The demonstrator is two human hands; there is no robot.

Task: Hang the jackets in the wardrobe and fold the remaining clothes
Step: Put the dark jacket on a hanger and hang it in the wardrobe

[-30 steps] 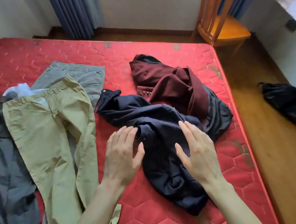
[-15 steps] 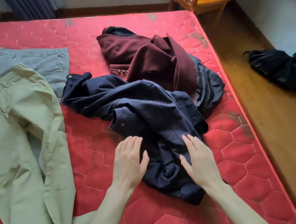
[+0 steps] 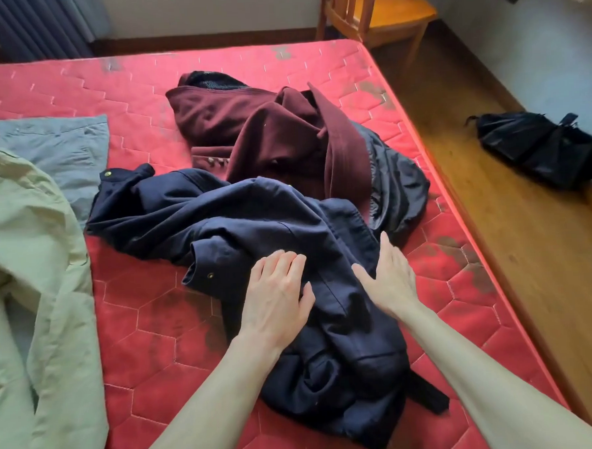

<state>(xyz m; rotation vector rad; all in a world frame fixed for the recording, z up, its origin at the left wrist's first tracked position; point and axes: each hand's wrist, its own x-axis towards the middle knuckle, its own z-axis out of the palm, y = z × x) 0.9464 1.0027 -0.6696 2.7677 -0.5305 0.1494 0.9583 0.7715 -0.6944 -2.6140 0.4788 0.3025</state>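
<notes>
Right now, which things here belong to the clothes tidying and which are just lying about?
Part of the job:
navy jacket
maroon jacket
khaki trousers
grey trousers

Just lying about:
wooden chair
black bag on the floor

Your left hand [image 3: 277, 298] lies palm down, fingers straight and together; your right hand [image 3: 390, 278] stands edge-on, fingers extended. Both forearms reach forward, bare.

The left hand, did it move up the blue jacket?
Yes. The left hand moved farther up the blue jacket, toward its brass cuff button and the red jacket.
</notes>
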